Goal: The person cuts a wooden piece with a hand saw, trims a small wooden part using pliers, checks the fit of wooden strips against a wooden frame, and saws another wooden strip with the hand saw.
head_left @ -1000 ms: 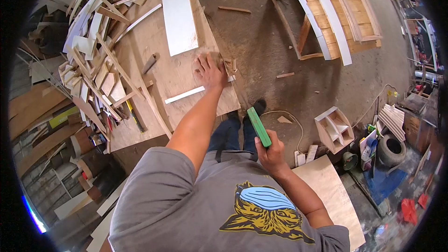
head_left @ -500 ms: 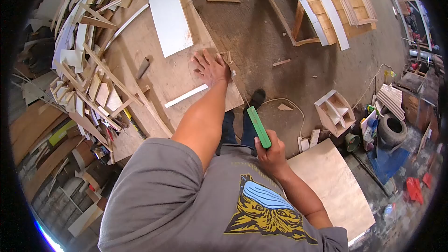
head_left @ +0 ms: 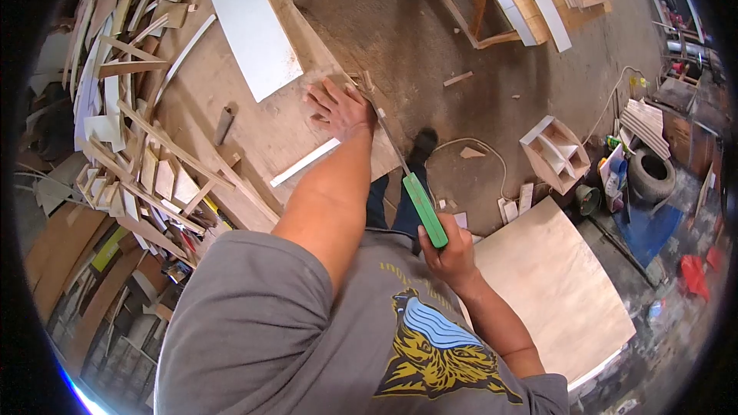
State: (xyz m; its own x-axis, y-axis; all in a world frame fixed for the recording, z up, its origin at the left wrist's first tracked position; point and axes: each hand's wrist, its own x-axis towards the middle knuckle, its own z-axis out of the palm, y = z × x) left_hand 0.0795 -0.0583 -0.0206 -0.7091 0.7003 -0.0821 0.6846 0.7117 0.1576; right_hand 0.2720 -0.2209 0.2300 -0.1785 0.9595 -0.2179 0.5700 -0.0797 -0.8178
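Note:
My left hand [head_left: 342,110] lies with spread fingers on the plywood board [head_left: 254,134], close to the board's right edge. In my right hand [head_left: 448,250], low in front of my shirt, is a green-handled tool [head_left: 421,204] with a long, thin metal shaft. Its shaft points up and left, passing beside the board edge near my left hand; whether it touches the wood I cannot tell. A white panel [head_left: 254,31] rests on the board beyond my fingers, and a narrow white strip [head_left: 305,162] lies near my left wrist.
Wood offcuts [head_left: 157,146] are piled on the left, near a short dark cylinder [head_left: 224,125]. A wooden frame [head_left: 500,38] stands at upper right. To the right are a small divided box [head_left: 555,154], a tyre [head_left: 652,174] and a pale sheet [head_left: 550,284]. A cord [head_left: 492,150] crosses the floor.
The green-handled tool now shows more of its metal shaft along the board edge. My left hand stays flat on the board. The view has shifted slightly.

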